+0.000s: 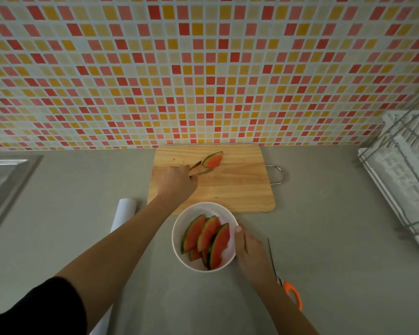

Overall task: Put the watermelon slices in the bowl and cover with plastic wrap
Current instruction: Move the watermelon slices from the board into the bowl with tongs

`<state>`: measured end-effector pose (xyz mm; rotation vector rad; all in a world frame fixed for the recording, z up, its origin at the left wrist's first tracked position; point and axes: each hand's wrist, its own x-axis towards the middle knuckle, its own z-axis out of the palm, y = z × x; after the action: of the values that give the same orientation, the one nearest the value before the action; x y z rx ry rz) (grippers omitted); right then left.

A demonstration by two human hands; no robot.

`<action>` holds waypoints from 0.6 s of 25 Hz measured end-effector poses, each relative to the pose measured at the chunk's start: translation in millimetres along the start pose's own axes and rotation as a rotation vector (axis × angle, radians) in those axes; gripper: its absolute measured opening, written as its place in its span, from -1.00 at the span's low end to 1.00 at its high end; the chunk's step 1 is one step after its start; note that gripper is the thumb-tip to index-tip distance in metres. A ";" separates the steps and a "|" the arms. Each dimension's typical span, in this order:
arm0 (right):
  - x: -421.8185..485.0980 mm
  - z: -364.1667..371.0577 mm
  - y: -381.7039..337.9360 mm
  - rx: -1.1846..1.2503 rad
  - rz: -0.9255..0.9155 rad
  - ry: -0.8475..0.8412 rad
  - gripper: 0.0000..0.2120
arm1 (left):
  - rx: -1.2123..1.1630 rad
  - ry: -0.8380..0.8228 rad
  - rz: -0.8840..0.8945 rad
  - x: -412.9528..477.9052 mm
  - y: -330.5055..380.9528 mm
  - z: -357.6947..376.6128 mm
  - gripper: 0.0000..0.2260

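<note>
A white bowl [179,228] stands on the grey counter in front of the wooden cutting board [240,184]. Several watermelon slices [209,238] lean inside it. My right hand [249,252] grips the bowl's right rim, thumb on the edge. My left hand [177,182] reaches over the board, and its blurred fingertips pinch the left end of one more watermelon slice [213,159], which casts a shadow on the wood below. A white roll of plastic wrap [124,213] lies left of the bowl, partly hidden under my left forearm.
Orange-handled scissors [289,290] lie on the counter right of my right wrist. A white dish rack [402,180] stands at the right edge. A sink's rim [12,180] shows at the far left. A tiled wall rises behind the board.
</note>
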<state>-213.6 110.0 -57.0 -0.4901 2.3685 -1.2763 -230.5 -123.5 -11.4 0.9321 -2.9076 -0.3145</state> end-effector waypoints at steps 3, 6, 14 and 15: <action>0.4 -0.1 0.5 -0.005 0.018 -0.016 -0.68 | -0.102 -0.040 0.002 11.6 -1.5 -0.3 -0.71; 1.2 0.3 -0.4 -0.015 0.020 -0.005 -0.68 | -0.114 -0.094 -0.013 23.4 -8.3 0.3 -0.64; 0.6 0.6 -0.4 0.020 0.035 -0.002 -0.63 | -0.026 0.074 0.189 12.0 3.0 10.9 -0.73; 0.9 0.9 0.2 0.023 0.038 -0.006 -0.62 | -0.023 0.085 0.201 10.3 4.7 11.1 -0.73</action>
<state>-213.9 109.1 -57.7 -0.4390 2.3438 -1.2817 -242.9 -123.9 -21.1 0.6256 -2.8804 -0.2859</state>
